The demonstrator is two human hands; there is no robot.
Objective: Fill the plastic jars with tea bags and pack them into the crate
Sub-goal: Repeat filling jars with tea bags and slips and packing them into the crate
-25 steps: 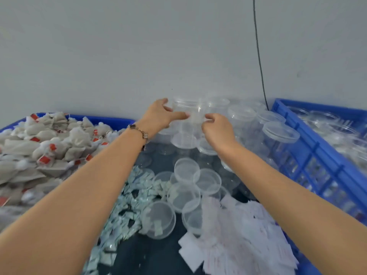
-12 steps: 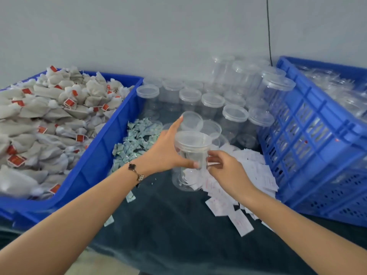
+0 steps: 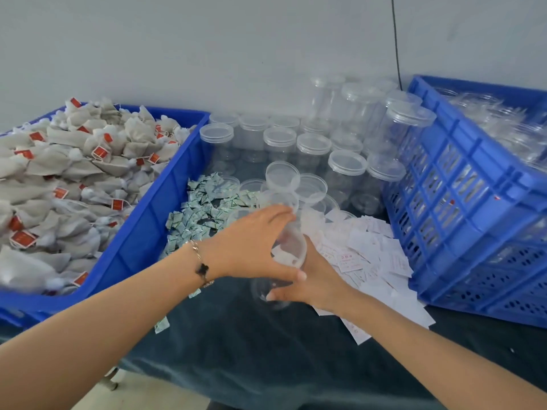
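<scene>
A dark table (image 3: 266, 359) is carrying everything. On its right side a blue lattice crate (image 3: 473, 208) is standing, with clear jars inside it; they are too blurred for counting. On the left a blue bin (image 3: 139, 232) is holding a heap of tea bags (image 3: 68, 179) with red tags, too many for counting. Between the two, at the wall, lidded empty jars (image 3: 313, 146) are standing in rows, more than a dozen, some stacked higher. In front of them about six loose lids (image 3: 282, 176) are lying, then a pile of small green sachets (image 3: 207, 205) and a spread of white paper slips (image 3: 370, 261).

One clear plastic jar (image 3: 288, 253) is being held over the table, tilted, between both hands. The left hand (image 3: 251, 247) is lying over its top, fingers stretched along the wall and the thumb hooked around the front. The right hand (image 3: 313, 279) is holding it from below and behind, fingers curled around the base. The left hand is hiding much of the jar, and I cannot tell whether it has its lid on.
</scene>
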